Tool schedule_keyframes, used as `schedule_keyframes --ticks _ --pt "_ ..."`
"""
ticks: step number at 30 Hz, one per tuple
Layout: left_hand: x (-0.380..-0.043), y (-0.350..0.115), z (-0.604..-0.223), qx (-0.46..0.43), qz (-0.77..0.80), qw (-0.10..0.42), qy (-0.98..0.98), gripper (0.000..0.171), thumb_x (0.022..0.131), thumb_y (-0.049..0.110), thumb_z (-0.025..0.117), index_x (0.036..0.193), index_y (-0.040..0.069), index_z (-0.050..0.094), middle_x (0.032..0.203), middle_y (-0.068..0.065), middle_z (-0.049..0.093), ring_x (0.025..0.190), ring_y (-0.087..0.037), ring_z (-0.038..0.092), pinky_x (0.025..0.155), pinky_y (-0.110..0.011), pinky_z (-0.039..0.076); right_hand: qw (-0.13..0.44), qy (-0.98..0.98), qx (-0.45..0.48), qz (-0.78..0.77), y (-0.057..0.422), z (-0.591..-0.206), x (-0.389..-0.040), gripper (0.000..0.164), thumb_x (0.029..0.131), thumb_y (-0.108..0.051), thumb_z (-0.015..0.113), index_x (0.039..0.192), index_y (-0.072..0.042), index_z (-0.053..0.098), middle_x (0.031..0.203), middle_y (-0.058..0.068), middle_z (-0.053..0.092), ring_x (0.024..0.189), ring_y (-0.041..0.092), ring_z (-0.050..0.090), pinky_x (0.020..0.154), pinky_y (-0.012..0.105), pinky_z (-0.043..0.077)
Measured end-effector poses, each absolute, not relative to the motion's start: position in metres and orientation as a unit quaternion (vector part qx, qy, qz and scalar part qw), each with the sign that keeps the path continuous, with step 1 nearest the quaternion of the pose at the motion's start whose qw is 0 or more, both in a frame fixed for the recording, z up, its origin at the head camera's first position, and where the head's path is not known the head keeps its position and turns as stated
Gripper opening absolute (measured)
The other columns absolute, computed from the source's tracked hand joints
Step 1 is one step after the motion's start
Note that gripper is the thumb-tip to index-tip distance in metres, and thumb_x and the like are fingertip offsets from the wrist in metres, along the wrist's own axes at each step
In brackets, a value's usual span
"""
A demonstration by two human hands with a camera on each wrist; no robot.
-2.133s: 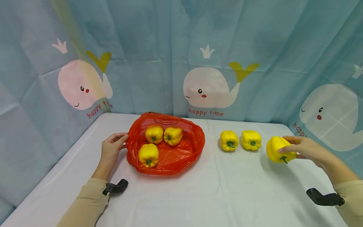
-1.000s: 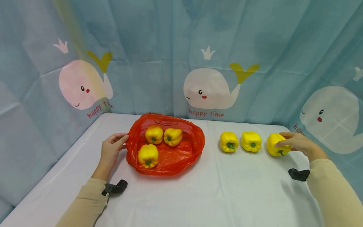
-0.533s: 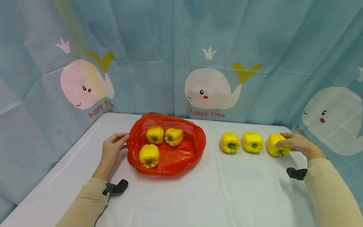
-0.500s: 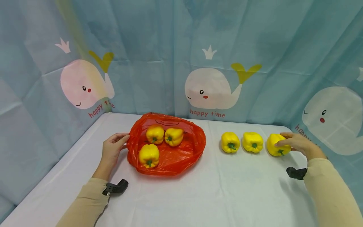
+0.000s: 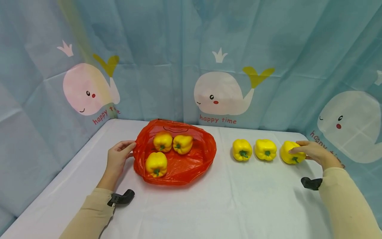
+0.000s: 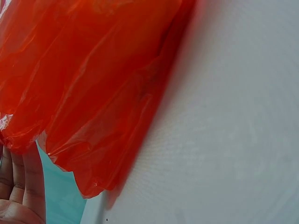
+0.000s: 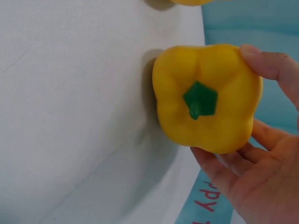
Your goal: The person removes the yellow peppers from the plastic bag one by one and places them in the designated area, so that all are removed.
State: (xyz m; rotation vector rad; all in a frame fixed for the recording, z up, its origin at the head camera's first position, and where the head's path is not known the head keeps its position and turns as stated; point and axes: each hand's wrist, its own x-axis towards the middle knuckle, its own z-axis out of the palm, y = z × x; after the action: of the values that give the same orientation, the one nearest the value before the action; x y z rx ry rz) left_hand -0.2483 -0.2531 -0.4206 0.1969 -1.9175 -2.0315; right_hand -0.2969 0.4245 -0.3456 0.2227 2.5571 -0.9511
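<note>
Hanging across the back and sides, a blue curtain [image 5: 155, 39] printed with whales [image 5: 219, 93], crowns and "happy time" lettering surrounds a table [image 5: 209, 212] covered in white cloth. Two beige sleeves [image 5: 346, 199] reach in, one from each side. On the left part of the table sits a red plastic bag [image 5: 185, 171], its mouth spread wide and tipped toward the head camera. At the bag's left rim is the left hand [image 5: 117, 158], thumb and forefinger nearly together with the plastic pinched between them; the left wrist view shows other fingers reaching behind the film. Well apart, at the right, the right hand [image 5: 317, 153] is parted just enough to span a yellow pepper [image 5: 287, 152], thumb on one side and curved fingers on the other; whether that pepper rests fully on the cloth I cannot tell. It ends a row at the table's right, near a middle pepper [image 5: 265, 149] and then an inner pepper [image 5: 242, 149]. Three bagged peppers [image 5: 156, 164] lie inside the red plastic, two side by side behind and one nearer. Each wrist carries a black device [image 5: 122, 198]. Smallest are the green stems [image 7: 201, 100].
</note>
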Motion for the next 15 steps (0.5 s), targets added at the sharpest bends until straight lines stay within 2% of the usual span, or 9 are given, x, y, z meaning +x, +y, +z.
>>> schedule_keyframes --ticks 7,11,15 --pt "-0.247 -0.2522 -0.4187 0.07 -0.715 0.166 -0.675 0.006 0.091 0.024 0.073 0.095 0.019 0.073 0.082 0.016 0.072 0.074 -0.002 0.068 0.068 -0.016 0.059 0.193 0.913 0.085 -0.35 0.4254 -0.3489 -0.2953 0.099 0.096 -0.048 0.056 0.152 0.012 0.0 0.155 0.042 -0.002 0.139 0.058 0.013 0.116 0.068 0.022" --pt "-0.2455 -0.251 -0.4175 0.069 -0.71 0.169 -0.68 0.012 0.092 0.023 0.072 0.099 0.013 0.073 0.081 0.016 0.072 0.074 -0.002 0.068 0.067 -0.016 0.059 0.194 0.909 0.083 -0.359 0.4261 -0.3484 -0.2946 0.101 0.096 -0.051 0.056 0.152 0.011 -0.002 0.155 0.041 -0.004 0.14 0.059 0.012 0.115 0.07 0.021" --pt "-0.2447 -0.2511 -0.4171 0.07 -0.712 0.168 -0.679 0.016 0.092 0.022 0.072 0.102 0.01 0.072 0.081 0.016 0.072 0.074 -0.002 0.067 0.067 -0.016 0.058 0.18 0.915 0.109 -0.344 0.4232 -0.3449 -0.2938 0.106 0.094 -0.061 0.052 0.153 0.007 -0.004 0.155 0.041 -0.009 0.14 0.062 0.007 0.111 0.075 0.02"
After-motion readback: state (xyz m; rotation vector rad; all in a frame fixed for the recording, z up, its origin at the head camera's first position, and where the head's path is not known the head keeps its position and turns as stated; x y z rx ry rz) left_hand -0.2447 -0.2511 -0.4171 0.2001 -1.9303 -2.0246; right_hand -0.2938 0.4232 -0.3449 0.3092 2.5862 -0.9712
